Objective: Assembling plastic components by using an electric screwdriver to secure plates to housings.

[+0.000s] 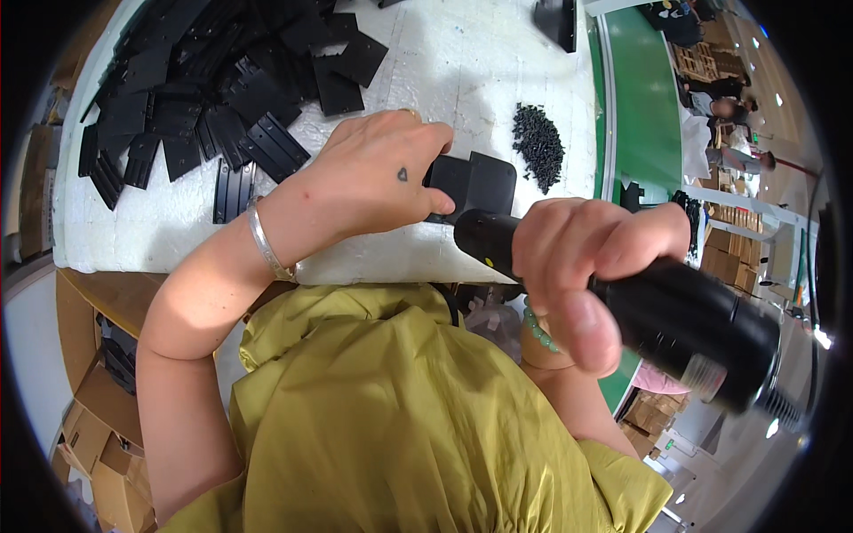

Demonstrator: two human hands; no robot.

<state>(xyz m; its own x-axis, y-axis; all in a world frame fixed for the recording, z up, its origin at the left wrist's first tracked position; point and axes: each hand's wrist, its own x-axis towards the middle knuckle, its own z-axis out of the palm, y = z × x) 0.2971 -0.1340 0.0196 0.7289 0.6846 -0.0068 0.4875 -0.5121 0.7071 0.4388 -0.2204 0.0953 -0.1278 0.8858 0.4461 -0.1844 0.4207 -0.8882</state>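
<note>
My left hand [373,173] presses a black bracket-like part [489,185] against the white tabletop, thumb and fingers closed on its left side. In my right hand [582,244] is a black electric screwdriver [697,324], gripped around its body with its cord end toward the lower right. The screwdriver's nose is at the near edge of the bracket; its bit is hidden, so I cannot tell whether it touches a screw. A heap of small black screws [538,148] lies just beyond the bracket, to the right.
Black flat plates and ribbed pieces [191,98] are piled over the left of the white foam-like tabletop [426,89]. Another black part [556,22] stands at the far right. Cardboard boxes [120,480] sit below left. People work in the distance at right, beyond a green surface [640,98].
</note>
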